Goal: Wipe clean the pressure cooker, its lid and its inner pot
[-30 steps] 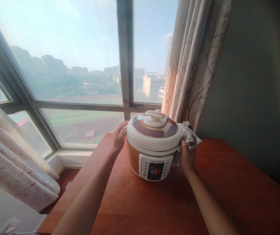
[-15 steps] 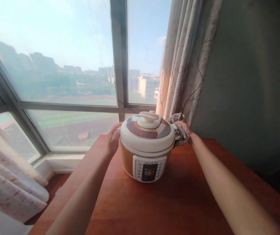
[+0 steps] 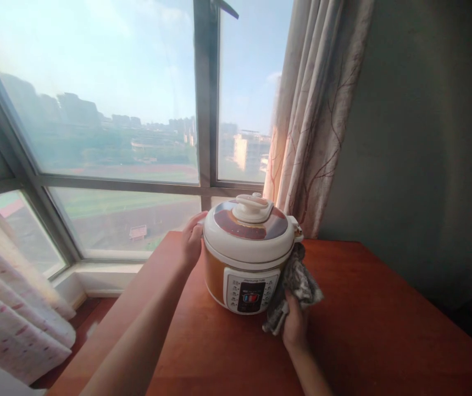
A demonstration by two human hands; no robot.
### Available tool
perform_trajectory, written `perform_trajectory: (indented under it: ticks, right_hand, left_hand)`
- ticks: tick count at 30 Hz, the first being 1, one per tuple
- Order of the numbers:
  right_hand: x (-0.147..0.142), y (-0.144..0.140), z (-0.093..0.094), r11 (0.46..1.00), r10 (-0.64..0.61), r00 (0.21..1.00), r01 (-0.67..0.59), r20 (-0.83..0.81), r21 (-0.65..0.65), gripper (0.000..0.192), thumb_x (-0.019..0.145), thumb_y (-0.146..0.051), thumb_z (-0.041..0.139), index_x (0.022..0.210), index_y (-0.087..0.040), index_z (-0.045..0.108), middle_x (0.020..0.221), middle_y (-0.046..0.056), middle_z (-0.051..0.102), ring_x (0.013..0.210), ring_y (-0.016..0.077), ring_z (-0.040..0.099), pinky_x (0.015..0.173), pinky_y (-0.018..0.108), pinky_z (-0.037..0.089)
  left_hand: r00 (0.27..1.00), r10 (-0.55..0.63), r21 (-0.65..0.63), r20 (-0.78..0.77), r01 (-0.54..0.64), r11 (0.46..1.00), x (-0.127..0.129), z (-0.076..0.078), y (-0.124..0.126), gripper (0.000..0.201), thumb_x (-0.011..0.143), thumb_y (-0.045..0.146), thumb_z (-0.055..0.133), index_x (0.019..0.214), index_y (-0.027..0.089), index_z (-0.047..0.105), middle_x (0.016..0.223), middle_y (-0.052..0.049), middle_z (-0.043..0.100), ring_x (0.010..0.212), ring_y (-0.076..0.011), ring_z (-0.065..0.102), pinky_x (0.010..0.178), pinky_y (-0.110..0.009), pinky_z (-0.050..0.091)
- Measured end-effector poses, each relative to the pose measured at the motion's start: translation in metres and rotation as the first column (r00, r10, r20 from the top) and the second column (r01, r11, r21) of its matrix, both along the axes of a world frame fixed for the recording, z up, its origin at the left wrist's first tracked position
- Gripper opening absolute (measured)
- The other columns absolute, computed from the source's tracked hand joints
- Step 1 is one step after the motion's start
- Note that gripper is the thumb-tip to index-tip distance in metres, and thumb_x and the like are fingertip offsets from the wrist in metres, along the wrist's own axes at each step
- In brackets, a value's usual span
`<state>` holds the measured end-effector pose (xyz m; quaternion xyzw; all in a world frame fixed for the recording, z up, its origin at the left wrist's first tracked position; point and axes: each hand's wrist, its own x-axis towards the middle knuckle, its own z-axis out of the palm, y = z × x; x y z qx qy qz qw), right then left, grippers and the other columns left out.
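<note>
An electric pressure cooker (image 3: 215,275), white and golden-brown with a knobbed lid (image 3: 252,209) and a front control panel (image 3: 252,291), stands upright on the wooden table. My left hand (image 3: 193,239) grips the handle on its left side, the fingers partly hidden behind it. In my right hand (image 3: 295,324) is a crumpled grey patterned cloth (image 3: 301,280), held against the lower right front of the cooker beside the panel. The cooker's right handle (image 3: 296,228) sticks out above the cloth.
The reddish-brown table (image 3: 363,308) reaches toward the window. Behind it rise a window frame (image 3: 206,110) and a patterned curtain (image 3: 310,110). Another curtain (image 3: 17,308) hangs at the left, and a dark wall (image 3: 404,137) stands on the right.
My right hand has moved the cloth from the cooker's right handle down and toward me, to the lower right front of its body. My left hand stays at the left handle.
</note>
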<state>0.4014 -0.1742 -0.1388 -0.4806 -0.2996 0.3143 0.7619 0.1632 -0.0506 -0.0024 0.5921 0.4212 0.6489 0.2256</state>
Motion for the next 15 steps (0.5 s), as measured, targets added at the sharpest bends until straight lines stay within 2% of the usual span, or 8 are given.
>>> perform_trajectory:
  ticks: [2,5,8,10,12,14,15]
  right_hand:
    - [-0.015,-0.014,0.009,0.997,-0.071,0.995,0.070,0.069,0.017,0.042,0.078,-0.047,0.066,0.115,-0.026,0.066,0.117,0.006,0.072,0.121,0.0307,0.061,0.101,0.052,0.049]
    - [-0.026,-0.020,0.039,0.980,-0.048,0.948,-0.016,0.315,0.197,0.051,0.084,-0.045,0.057,0.133,-0.029,0.057,0.141,0.006,0.057,0.141,0.0310,0.040,0.116,0.059,0.028]
    - [-0.020,-0.012,0.078,0.932,-0.083,0.777,-0.161,0.625,0.324,0.054,0.085,-0.040,0.052,0.139,-0.031,0.053,0.154,0.003,0.043,0.148,0.0319,0.024,0.119,0.062,0.016]
    - [-0.010,-0.003,0.103,0.898,-0.134,0.607,-0.260,0.783,0.355,0.060,0.083,-0.037,0.054,0.142,-0.032,0.050,0.155,0.001,0.040,0.149,0.0330,0.021,0.119,0.062,0.013]
    - [0.002,0.008,0.126,0.871,-0.169,0.462,-0.343,0.871,0.351,0.064,0.079,-0.036,0.056,0.143,-0.032,0.049,0.153,0.000,0.044,0.147,0.0332,0.025,0.119,0.060,0.013]
    - [0.015,0.022,0.145,0.857,-0.147,0.390,-0.408,0.909,0.314,0.063,0.077,-0.036,0.058,0.140,-0.031,0.053,0.149,0.000,0.049,0.144,0.0326,0.032,0.120,0.056,0.015]
    - [0.022,0.031,0.153,0.854,-0.126,0.397,-0.423,0.909,0.303,0.060,0.077,-0.034,0.058,0.137,-0.030,0.056,0.146,0.000,0.053,0.143,0.0317,0.035,0.120,0.055,0.016]
  left_hand:
    - [1.000,0.008,0.003,-0.004,-0.008,1.000,0.000,-0.002,0.003,0.044,0.083,0.036,0.043,0.109,0.013,0.070,0.118,-0.011,0.070,0.119,-0.0311,0.057,0.105,-0.042,0.042]
    - [1.000,0.014,0.001,0.000,-0.014,1.000,-0.002,-0.005,0.006,0.043,0.080,0.033,0.043,0.108,0.013,0.070,0.119,-0.011,0.069,0.117,-0.0303,0.058,0.104,-0.041,0.043]
    - [0.998,0.004,-0.009,0.059,-0.003,1.000,-0.002,-0.009,0.010,0.043,0.079,0.031,0.044,0.107,0.013,0.070,0.114,-0.011,0.071,0.115,-0.0304,0.060,0.101,-0.042,0.044]
    - [0.996,-0.006,-0.012,0.088,0.007,1.000,-0.001,-0.011,0.011,0.043,0.078,0.031,0.045,0.107,0.013,0.070,0.110,-0.011,0.072,0.114,-0.0307,0.060,0.100,-0.042,0.045]
    - [0.996,-0.007,-0.008,0.094,0.008,1.000,-0.001,-0.011,0.011,0.043,0.079,0.032,0.045,0.107,0.013,0.070,0.108,-0.011,0.072,0.114,-0.0307,0.060,0.098,-0.042,0.046]
    - [0.997,-0.002,-0.009,0.072,0.003,1.000,-0.001,-0.009,0.009,0.042,0.080,0.034,0.045,0.106,0.013,0.071,0.110,-0.011,0.072,0.113,-0.0303,0.060,0.098,-0.041,0.046]
    - [0.998,-0.001,-0.013,0.056,0.001,1.000,-0.002,-0.008,0.007,0.043,0.081,0.034,0.044,0.107,0.013,0.071,0.112,-0.011,0.072,0.113,-0.0301,0.060,0.099,-0.041,0.045]
